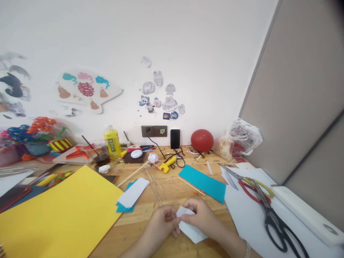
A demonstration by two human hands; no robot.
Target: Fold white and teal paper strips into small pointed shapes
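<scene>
Bare forearms (146, 238), thin pale bracelet (247, 248) at the right wrist (236, 242)

Matt white paper (192, 233) above smooth, light wood table (139, 229).

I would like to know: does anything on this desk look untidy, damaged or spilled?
A crumpled white wad lies by the yellow glue gun, a second wad lies farther left, and loose scraps litter the desk. They look like leftover waste. I see no spill.

Head-worn camera looking forward and down, facing a white wall (204, 53), taking in the wooden table (142, 229) close below
</scene>
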